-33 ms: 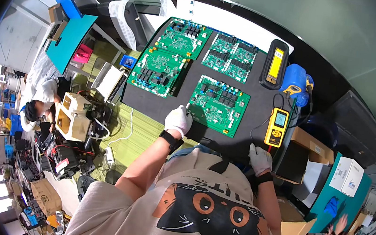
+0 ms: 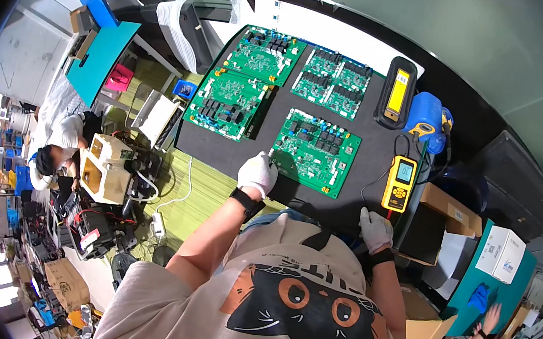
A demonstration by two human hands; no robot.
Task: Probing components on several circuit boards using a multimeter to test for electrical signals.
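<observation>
My left hand [image 2: 258, 173], in a white glove, is at the near left corner of a green circuit board [image 2: 315, 153]. Its fingers are curled, one reaching up beside the board's edge; whether they grip anything is hidden. My right hand [image 2: 375, 230], also gloved, is at the dark mat's near edge with fingers bent inward. What it may hold cannot be made out. Just above it lies a yellow handheld meter [image 2: 400, 184] with a lit screen and a dark cable. The board carries black relays and small parts on its upper side.
Larger green boards [image 2: 229, 103] lie at the mat's left, and a panel of smaller boards [image 2: 332, 83] lies farther back. At right are a black-and-yellow device [image 2: 397, 93], a blue tool station [image 2: 425, 116] and a cardboard box [image 2: 450, 210]. A co-worker's raised hand [image 2: 492, 318] shows lower right.
My hands and the boards stay where they were. Only the co-worker's hand at lower right has shifted slightly.
</observation>
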